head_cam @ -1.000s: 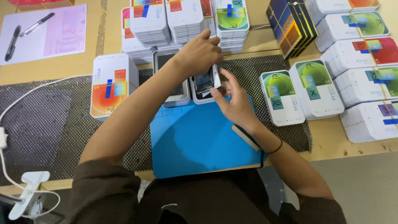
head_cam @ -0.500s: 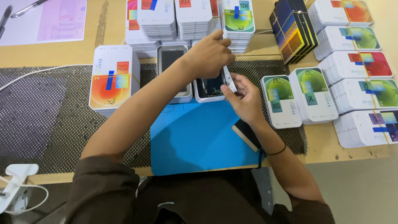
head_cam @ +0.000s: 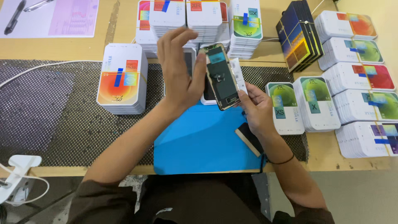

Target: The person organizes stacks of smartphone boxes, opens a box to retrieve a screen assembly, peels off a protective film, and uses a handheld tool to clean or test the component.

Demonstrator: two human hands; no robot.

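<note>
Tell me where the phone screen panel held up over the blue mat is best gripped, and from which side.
Probably by its long edges near the lower end, coming from the right, as the right hand does. The screen panel is thin, flat and tilted upright with its back parts exposed, so edges look safer than faces. The left hand steadies its left edge.

phone screen (head_cam: 221,76) over mat (head_cam: 199,145); box stacks (head_cam: 122,79) left, right.

A black phone screen panel (head_cam: 222,76) with a gold edge, a plain bright blue mat (head_cam: 199,145), a dark dotted mesh mat (head_cam: 62,116), white boxes (head_cam: 122,79) with orange-red gradient labels, tan wooden worktop (head_cam: 124,25).
</note>
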